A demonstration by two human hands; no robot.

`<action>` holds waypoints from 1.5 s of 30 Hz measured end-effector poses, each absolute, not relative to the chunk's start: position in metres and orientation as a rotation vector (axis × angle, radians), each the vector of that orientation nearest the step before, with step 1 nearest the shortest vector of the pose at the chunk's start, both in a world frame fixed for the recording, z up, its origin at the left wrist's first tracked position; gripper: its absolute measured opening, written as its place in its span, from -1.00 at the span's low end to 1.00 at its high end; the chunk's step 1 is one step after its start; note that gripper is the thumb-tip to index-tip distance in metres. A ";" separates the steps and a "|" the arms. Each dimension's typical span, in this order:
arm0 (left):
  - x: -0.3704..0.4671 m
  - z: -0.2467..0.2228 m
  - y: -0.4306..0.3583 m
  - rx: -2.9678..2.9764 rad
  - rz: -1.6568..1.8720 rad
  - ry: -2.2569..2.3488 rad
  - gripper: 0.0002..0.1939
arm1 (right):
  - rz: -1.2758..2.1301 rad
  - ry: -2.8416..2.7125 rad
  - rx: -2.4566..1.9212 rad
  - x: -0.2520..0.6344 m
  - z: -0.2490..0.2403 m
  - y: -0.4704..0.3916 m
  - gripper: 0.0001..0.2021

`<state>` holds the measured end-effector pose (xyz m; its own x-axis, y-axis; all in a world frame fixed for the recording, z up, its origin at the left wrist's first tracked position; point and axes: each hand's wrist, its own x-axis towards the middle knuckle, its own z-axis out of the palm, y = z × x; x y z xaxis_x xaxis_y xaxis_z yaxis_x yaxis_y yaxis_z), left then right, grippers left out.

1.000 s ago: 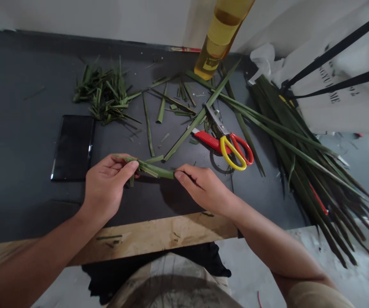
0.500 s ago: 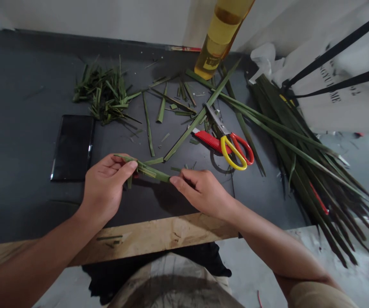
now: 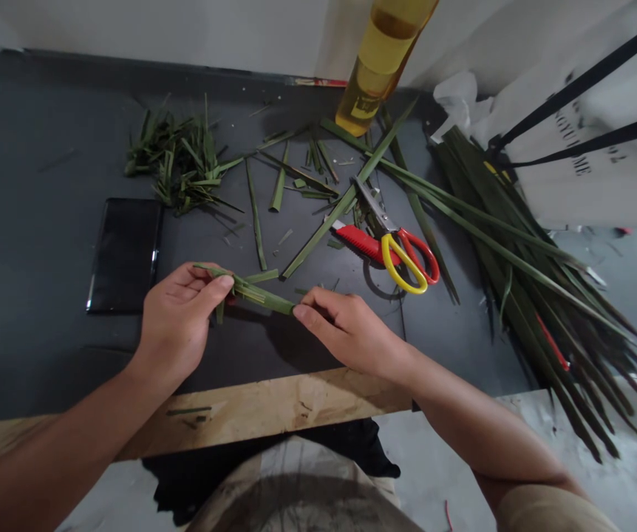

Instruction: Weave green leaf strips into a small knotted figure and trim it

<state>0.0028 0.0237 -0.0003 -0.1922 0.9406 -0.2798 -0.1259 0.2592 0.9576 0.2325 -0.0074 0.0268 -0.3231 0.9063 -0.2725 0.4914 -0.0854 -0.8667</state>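
Observation:
Between my hands, above the front of the dark table, a folded green leaf strip (image 3: 264, 297) is stretched out. My left hand (image 3: 181, 314) is closed on its left part, thumb on top, and short leaf ends stick out around the fingers. At the other end, my right hand (image 3: 346, 325) pinches the tip between thumb and forefinger. Scissors (image 3: 389, 225) with one yellow and one red handle lie beyond my right hand, partly over a red utility knife (image 3: 360, 242). Several cut leaf pieces (image 3: 278, 188) are scattered on the table past my hands.
A black phone (image 3: 124, 255) lies left of my left hand. Behind it sits a heap of leaf scraps (image 3: 182, 162). A bottle of yellow liquid (image 3: 377, 74) stands at the back. Long leaves (image 3: 496, 244) hang over the right edge beside a white bag (image 3: 595, 162). Wood (image 3: 274, 405) edges the front.
My left hand has shifted slightly to the left with its end of the leaf strip. My right hand keeps its pinch in nearly the same place.

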 end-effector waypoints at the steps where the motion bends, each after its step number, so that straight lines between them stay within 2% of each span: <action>1: 0.003 0.000 0.025 0.810 1.205 1.398 -0.83 | 1.395 -1.786 -1.497 0.233 0.028 -0.008 -0.71; 7: 0.004 0.003 0.026 0.763 1.231 1.391 -0.82 | 1.416 -1.748 -1.499 0.234 0.029 -0.009 -0.83; 31: 0.003 0.001 0.035 0.759 1.151 1.426 -0.78 | 1.509 -1.925 -1.406 0.241 0.036 -0.006 -0.72; 38: -0.003 0.001 0.035 0.851 1.208 1.426 -0.83 | 1.541 -1.866 -1.400 0.242 0.030 -0.004 -0.73; 45: -0.005 0.005 0.026 1.021 1.268 1.412 -0.90 | 1.330 -1.883 -1.425 0.235 0.022 -0.005 -0.78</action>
